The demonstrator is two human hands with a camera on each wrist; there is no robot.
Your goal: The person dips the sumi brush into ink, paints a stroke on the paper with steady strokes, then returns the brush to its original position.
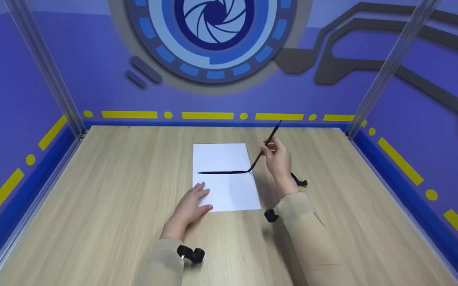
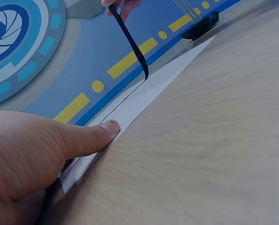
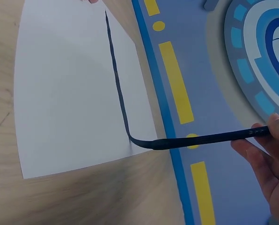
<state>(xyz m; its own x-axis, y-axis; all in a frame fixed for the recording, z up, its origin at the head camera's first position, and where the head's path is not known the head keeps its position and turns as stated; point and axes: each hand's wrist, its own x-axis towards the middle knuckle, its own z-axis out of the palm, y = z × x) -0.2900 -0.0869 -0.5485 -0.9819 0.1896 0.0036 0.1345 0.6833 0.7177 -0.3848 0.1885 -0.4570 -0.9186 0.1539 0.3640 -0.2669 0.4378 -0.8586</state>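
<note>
A sheet of white paper (image 1: pixel 229 194) lies on the table, crossed by one long black stroke (image 1: pixel 221 172). My right hand (image 1: pixel 278 159) pinches a dark writing brush (image 1: pixel 266 145) between thumb and fingers, high on its handle. The brush leans, and its bent black tip touches the stroke's right end, as the right wrist view also shows for the brush (image 3: pixel 195 140). Resting on the paper's lower left edge is my left hand (image 1: pixel 191 204), fingers spread and thumb apart. In the left wrist view the thumb (image 2: pixel 95 136) lies along the paper's near edge.
Beyond the right wrist is a black dish-like object (image 2: pixel 200 28), mostly hidden by the wrist in the head view. Wood-grain table (image 1: pixel 125 190) surrounds the paper. Blue printed walls (image 1: pixel 221 103) enclose the back and sides. Black camera mounts (image 1: pixel 191 254) sit at both wrists.
</note>
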